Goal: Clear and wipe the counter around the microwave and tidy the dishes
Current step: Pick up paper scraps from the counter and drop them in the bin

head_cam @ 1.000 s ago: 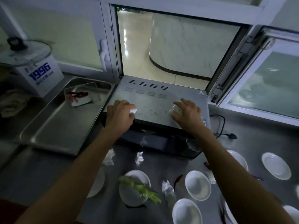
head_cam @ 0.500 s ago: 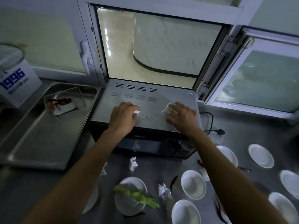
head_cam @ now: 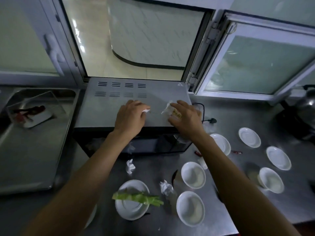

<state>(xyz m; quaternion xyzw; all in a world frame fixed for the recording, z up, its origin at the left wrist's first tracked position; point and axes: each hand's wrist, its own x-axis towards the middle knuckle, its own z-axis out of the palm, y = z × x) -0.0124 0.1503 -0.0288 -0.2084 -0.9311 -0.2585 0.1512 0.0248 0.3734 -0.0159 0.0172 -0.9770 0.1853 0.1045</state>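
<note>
Most of the task looks not yet done: nearest the person, on the tabletop [head_cam: 281,208], a plate [head_cam: 131,200] carries a green vegetable stalk [head_cam: 138,196] whose long axis runs left to right, the leafy end to the left, and crumpled tissues [head_cam: 166,187] and red chili pieces [head_cam: 174,174] lie between the white bowls [head_cam: 193,174]. Further back, both hands work on top of the microwave [head_cam: 105,108], whose long side runs left to right and whose door faces the person. The left hand [head_cam: 129,116] has its fingers curled around a small white paper scrap; the right hand [head_cam: 185,116] pinches a crumpled wrapper [head_cam: 167,109]. Small crumbs between the hands seem left to wipe. To the far left, a metal tray [head_cam: 34,159] holds a clear box with red chilies.
</note>
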